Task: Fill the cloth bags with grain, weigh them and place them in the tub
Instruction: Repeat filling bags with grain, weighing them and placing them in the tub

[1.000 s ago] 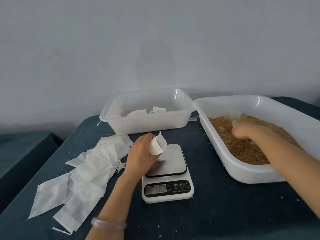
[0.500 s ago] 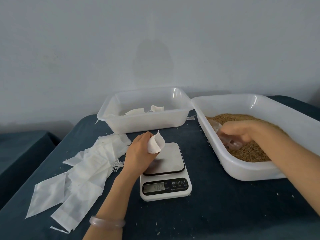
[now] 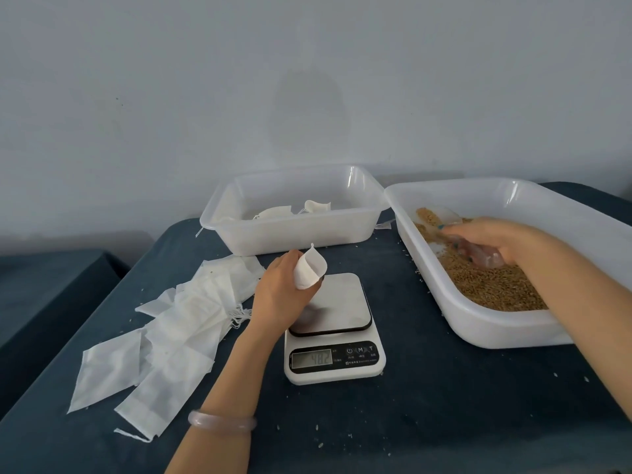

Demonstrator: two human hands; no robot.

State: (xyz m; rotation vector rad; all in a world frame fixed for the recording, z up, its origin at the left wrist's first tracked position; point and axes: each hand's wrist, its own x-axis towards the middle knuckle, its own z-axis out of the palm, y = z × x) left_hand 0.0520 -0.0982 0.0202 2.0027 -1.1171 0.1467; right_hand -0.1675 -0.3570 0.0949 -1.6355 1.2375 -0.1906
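Note:
My left hand (image 3: 280, 289) holds a small white cloth bag (image 3: 309, 270) upright with its mouth held open, just above the left edge of the kitchen scale (image 3: 333, 330). My right hand (image 3: 492, 239) grips a clear plastic scoop (image 3: 444, 218) inside the large white tub (image 3: 478, 323) of brown grain (image 3: 492, 285); the scoop holds some grain and is lifted above the heap. A second white tub (image 3: 294, 234) at the back holds a few filled bags (image 3: 316, 206).
A heap of empty white cloth bags (image 3: 164, 340) lies left of the scale on the dark blue tablecloth (image 3: 444, 405). Loose grains are scattered on the cloth. The scale display shows digits. A pale wall stands behind the tubs.
My right hand has drawn the scoop out of the grain and toward the tub's near-left side, now with grain in it. My left hand keeps the bag in place.

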